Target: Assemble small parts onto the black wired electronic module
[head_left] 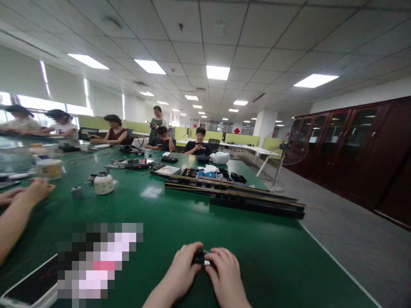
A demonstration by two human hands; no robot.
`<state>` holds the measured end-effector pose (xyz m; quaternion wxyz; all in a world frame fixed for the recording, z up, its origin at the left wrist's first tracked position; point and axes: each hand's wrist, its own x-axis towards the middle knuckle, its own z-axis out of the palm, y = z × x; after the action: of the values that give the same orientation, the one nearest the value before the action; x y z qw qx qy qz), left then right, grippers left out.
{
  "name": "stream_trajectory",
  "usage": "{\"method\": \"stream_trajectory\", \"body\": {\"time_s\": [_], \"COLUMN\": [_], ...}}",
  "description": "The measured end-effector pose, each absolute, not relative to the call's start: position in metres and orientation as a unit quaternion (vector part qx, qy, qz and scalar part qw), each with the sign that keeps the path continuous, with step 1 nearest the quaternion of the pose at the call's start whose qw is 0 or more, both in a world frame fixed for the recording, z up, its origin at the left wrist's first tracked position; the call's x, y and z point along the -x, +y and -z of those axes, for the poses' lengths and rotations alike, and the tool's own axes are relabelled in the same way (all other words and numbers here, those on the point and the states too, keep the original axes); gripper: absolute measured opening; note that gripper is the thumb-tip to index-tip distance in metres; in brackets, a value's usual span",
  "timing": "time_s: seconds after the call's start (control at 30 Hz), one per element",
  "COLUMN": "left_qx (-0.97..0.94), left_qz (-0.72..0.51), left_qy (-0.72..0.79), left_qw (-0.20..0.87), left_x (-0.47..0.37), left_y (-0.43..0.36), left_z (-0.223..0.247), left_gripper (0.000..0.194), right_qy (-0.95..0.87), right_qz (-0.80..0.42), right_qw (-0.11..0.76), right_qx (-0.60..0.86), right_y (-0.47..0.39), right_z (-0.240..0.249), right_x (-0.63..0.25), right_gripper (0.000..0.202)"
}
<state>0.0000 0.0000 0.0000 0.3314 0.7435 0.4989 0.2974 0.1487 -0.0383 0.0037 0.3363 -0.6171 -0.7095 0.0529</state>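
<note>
A small black part [199, 257] with a pale piece at its side is held between two hands just above the near part of the green worktop [266, 256]. It is pinched at its left side by the thumb and curled fingers of the left hand [183, 266], which is nearly closed. Its right side, by the pale piece, is gripped by the bent fingers and thumb of the right hand [225, 269], also nearly closed. Much of the part is hidden by the fingers.

A phone [32, 280] is seen at the lower left, partly covered by pixelation. Farther back, a round white jar [103, 184] stands upright, with a dark top; what is held inside cannot be told. A small grey cylinder [76, 193] is placed near it. To the left, a pale tub [51, 168] is blurred, its contents unclear, and a co-worker's hand [37, 190] is seen in front of it.

Long dark strips [257, 207] are laid across the worktop. Behind them, blue items [207, 174] are gathered among black pieces, near a pale flat box [167, 170] and a white bag [220, 158].
</note>
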Motion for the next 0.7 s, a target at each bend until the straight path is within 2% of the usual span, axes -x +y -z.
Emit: {"method": "stream_trajectory", "body": {"time_s": [0.17,0.47,0.7], "left_qx": [-0.74,-0.692,-0.627], "left_qz": [-0.307,-0.375,-0.426], "left_qy": [0.497,0.471,0.393], "left_qw": [0.333,0.398,0.521], "left_x": [0.001,0.003,-0.002], "left_y": [0.0,-0.002,-0.001], "left_z": [-0.002,-0.002,-0.006], "left_gripper": [0.048,0.043,0.042], "right_qy": [-0.721,-0.723,-0.697], "right_qz": [-0.055,-0.084,-0.156], "right_qw": [0.332,0.334,0.402], "right_qx": [0.606,0.599,0.573], "right_y": [-0.039,-0.039,-0.037], "right_z": [-0.005,-0.007,-0.01], "right_x": [-0.151,-0.157,-0.159], "right_gripper": [0.024,0.021,0.022]}}
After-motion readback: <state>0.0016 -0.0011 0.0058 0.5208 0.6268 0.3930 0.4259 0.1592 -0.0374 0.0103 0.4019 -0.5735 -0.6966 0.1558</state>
